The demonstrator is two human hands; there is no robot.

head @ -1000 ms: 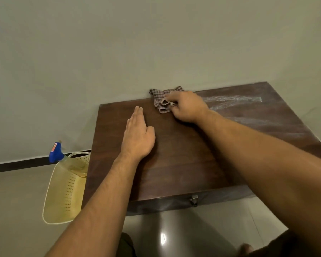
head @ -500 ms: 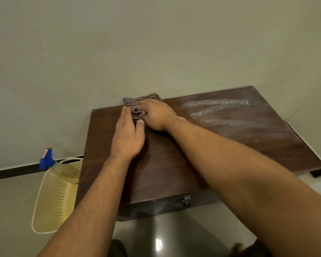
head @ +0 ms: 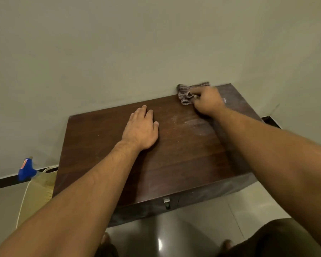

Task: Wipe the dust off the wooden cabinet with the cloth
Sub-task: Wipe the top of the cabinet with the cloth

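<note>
The dark wooden cabinet (head: 104,145) stands against a pale wall, its flat top facing me. A checked brown cloth (head: 185,92) is bunched at the back edge of the top, towards the right. My right hand (head: 208,101) grips that cloth and presses it onto the wood. My left hand (head: 141,128) lies flat on the middle of the top, fingers straight and together. A faint smear of pale dust (head: 195,125) shows on the wood just in front of the right hand.
A yellow perforated plastic basket (head: 39,184) stands on the floor left of the cabinet. A spray bottle with a blue head (head: 25,170) rises from it. A small metal latch (head: 166,201) sits on the cabinet's front. The floor is glossy tile.
My right hand has swept the cloth along the back edge from beside the left hand to the right part of the top. The thick dust streaks there have thinned. The left hand stays flat.
</note>
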